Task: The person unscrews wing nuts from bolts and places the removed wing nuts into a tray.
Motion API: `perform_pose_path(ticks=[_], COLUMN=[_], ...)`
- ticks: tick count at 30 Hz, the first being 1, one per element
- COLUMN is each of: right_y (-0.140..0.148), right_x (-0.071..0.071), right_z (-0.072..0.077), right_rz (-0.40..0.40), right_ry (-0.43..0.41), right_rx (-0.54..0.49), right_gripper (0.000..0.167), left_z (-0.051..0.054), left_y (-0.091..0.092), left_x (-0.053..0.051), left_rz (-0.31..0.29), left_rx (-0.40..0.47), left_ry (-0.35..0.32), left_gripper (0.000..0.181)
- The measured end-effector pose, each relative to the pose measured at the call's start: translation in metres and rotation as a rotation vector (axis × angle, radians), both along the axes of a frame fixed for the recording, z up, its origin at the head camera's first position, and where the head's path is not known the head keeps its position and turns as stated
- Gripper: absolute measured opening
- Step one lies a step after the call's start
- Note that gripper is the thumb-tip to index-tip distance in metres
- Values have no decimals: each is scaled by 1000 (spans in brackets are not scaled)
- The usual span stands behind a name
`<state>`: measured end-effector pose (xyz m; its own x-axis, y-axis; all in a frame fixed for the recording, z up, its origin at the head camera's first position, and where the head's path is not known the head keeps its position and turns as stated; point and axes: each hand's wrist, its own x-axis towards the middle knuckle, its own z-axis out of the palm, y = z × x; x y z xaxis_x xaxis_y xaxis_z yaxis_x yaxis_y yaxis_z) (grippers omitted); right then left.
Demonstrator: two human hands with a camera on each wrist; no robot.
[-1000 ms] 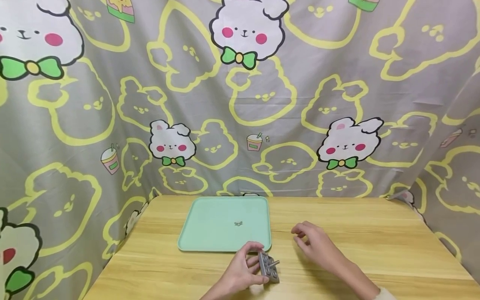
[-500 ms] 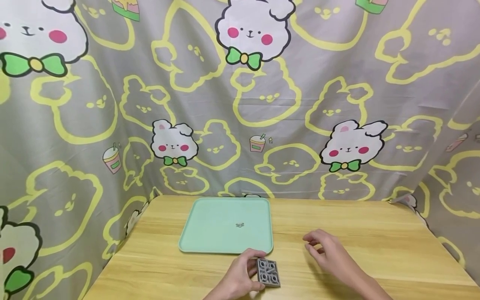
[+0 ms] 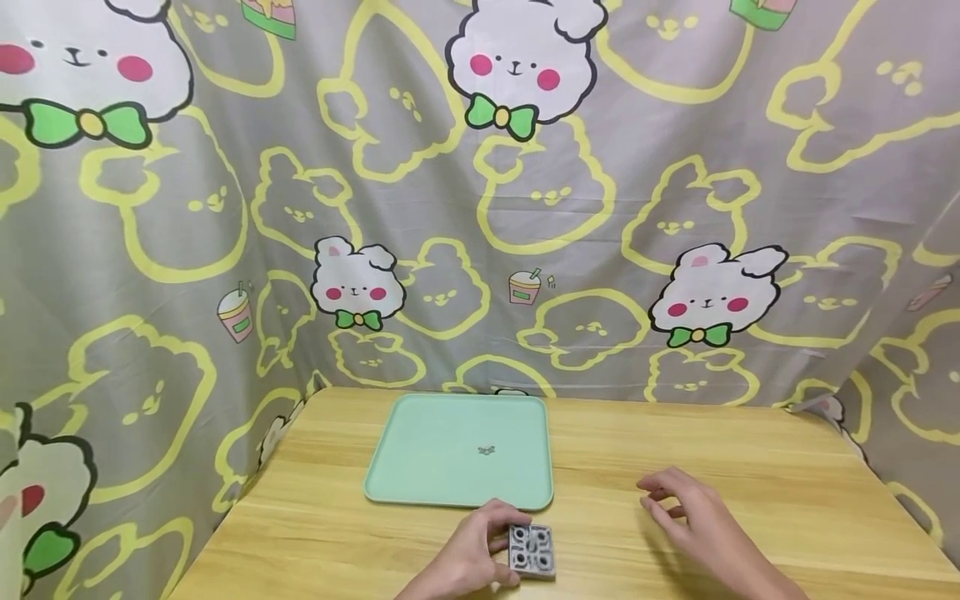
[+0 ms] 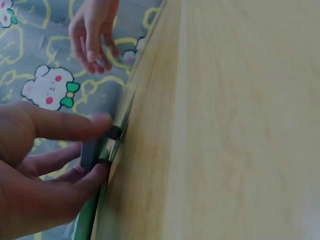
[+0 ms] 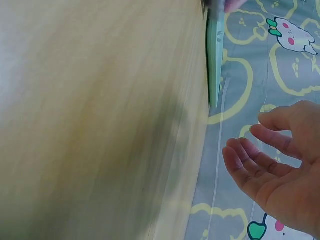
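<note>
Between its thumb and fingers, my left hand (image 3: 476, 550) pinches a grey square block (image 3: 532, 550) by its left side. The block's patterned face, with several round recesses and a raised middle part, is turned up to the head camera. In the left wrist view the block is blurred and partly hidden by the fingers. My right hand (image 3: 697, 521) hovers over the table to the right, apart from the block. Its fingers are loosely bent and hold nothing, as the right wrist view of the hand (image 5: 280, 170) also shows.
A pale green tray (image 3: 435, 450) lies on the wooden table (image 3: 615, 450), just beyond my left hand. Small metallic pieces (image 3: 487, 450) rest on it, too small to make out. A patterned curtain (image 3: 450, 275) stands behind the table and along its sides.
The block has turned from tilted, with a pin-like part sticking out to the right, to face the head camera. My right hand has drawn away to the right and slightly nearer.
</note>
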<state>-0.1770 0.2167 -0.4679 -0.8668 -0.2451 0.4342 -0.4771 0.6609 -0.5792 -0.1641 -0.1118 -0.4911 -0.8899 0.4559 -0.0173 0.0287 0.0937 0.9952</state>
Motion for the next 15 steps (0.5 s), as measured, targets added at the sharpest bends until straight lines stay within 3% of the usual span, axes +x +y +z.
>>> perform_pose_path(ticks=[7, 11, 15], right_y=[13, 17, 22], right_x=[7, 9, 10], right_z=[-1, -3, -7], right_rz=[-29, -60, -81], right_ry=[74, 168, 192], right_rx=[59, 154, 218], right_gripper=[28, 39, 51], left_z=[2, 4, 10], left_y=[-2, -5, -19], left_x=[0, -1, 0], left_rz=[13, 1, 7], left_rx=[-293, -338, -303], left_ry=[231, 280, 271], left_gripper=[72, 78, 71])
